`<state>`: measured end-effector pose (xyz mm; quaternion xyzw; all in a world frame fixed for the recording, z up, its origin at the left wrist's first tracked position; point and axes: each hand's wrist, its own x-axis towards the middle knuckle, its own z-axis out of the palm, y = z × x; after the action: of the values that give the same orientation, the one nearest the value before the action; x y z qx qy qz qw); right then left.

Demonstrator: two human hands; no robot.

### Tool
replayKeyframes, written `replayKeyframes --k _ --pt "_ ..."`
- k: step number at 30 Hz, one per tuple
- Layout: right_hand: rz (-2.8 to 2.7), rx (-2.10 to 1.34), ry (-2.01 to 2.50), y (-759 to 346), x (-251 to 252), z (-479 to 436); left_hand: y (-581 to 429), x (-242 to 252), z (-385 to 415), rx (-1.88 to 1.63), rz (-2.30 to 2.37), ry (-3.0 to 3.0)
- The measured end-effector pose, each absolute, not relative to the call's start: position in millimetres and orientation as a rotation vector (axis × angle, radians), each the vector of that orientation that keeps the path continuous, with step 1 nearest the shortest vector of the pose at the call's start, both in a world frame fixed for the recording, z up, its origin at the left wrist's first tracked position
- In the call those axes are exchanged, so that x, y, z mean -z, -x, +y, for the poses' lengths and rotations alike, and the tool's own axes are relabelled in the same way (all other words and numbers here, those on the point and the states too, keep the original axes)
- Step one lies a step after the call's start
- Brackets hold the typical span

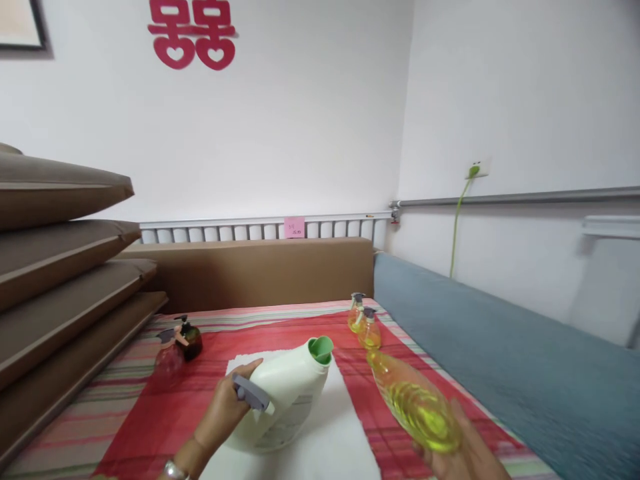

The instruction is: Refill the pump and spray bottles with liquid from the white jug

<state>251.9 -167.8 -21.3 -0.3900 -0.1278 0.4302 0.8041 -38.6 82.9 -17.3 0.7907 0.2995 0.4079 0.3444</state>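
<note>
A large white detergent bottle (290,380) with a green pour spout leans to the right at the middle of the view. At its left side, my left hand (227,407) is closed around it and also around a grey trigger spray head (253,393) with a white nozzle end. My right hand (457,450), partly cut off by the lower edge, grips the base of a clear bottle (413,400) holding yellow liquid. That bottle is tilted, its neck pointing up and left toward the green spout, apart from it. Motion blurs it slightly.
White paper (345,427) lies under the detergent bottle on a red cloth (133,420). Two spray bottles of yellow liquid (370,333) stand at the back right. A pink spray bottle (169,363) and a dark pump bottle (193,341) stand left. Stacked cushions (65,253) border the left.
</note>
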Motion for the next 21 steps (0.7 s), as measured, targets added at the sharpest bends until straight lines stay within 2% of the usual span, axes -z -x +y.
replayKeyframes --k 6,21 --pt "-0.308 -0.879 0.852 -289 -15 -165 18 10 82 -0.966 0.720 -2.135" --pt "-0.539 -0.909 1.102 -306 -29 -139 6 -1 79 -0.937 0.703 -2.186"
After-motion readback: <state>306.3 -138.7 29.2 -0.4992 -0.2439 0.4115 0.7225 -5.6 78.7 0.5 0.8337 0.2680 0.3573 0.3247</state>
